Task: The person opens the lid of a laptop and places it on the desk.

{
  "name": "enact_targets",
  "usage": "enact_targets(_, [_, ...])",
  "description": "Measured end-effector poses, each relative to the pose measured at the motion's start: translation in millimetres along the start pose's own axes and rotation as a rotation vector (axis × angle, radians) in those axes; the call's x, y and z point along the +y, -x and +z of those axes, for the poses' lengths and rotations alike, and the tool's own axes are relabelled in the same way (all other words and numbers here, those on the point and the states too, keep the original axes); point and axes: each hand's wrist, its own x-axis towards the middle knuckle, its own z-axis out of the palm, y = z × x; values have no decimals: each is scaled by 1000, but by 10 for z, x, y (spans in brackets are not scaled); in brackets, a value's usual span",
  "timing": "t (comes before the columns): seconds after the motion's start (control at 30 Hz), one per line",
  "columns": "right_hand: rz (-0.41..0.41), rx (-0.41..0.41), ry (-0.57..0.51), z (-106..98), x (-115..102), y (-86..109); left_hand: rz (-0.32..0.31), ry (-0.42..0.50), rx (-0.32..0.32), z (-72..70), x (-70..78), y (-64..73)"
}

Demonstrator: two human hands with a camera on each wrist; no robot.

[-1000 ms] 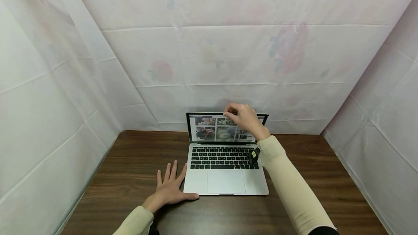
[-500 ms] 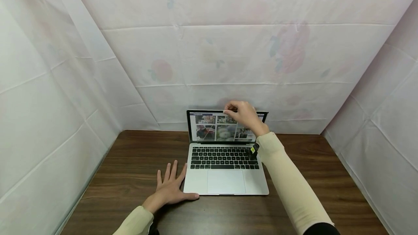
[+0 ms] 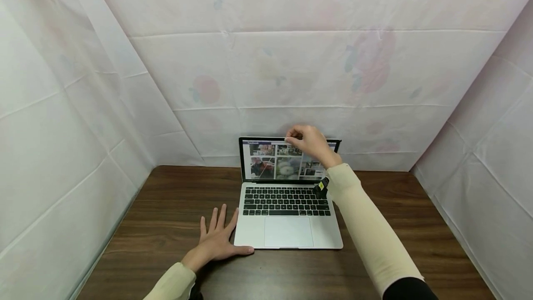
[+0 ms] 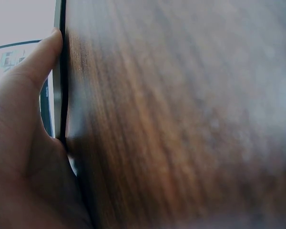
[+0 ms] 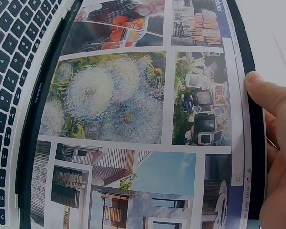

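A silver laptop stands unfolded on the wooden table, its lit screen filled with pictures. My right hand pinches the top edge of the screen, thumb on the front and fingers behind, as the right wrist view shows with the right hand at the black bezel. By the laptop's front left corner lies my left hand, its fingers spread on the table and the thumb along the front edge. In the left wrist view, the left thumb touches the laptop's edge.
The dark wooden table extends to both sides of the laptop. A pale printed cloth hangs close behind the screen, and more white cloth walls in the left and right. A small black device sits at the right wrist, over the keyboard.
The screen has tilted a little farther up and back, with my right hand rising along with its top edge. My left hand has stayed in place.
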Motion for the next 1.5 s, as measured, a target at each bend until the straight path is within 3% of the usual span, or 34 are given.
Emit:
enact_targets(1.03, [5, 36, 53, 39, 67, -94, 0, 25, -16, -123, 105, 90])
enact_targets(1.5, [11, 33, 47, 54, 115, -132, -7, 15, 10, 26, 22, -3])
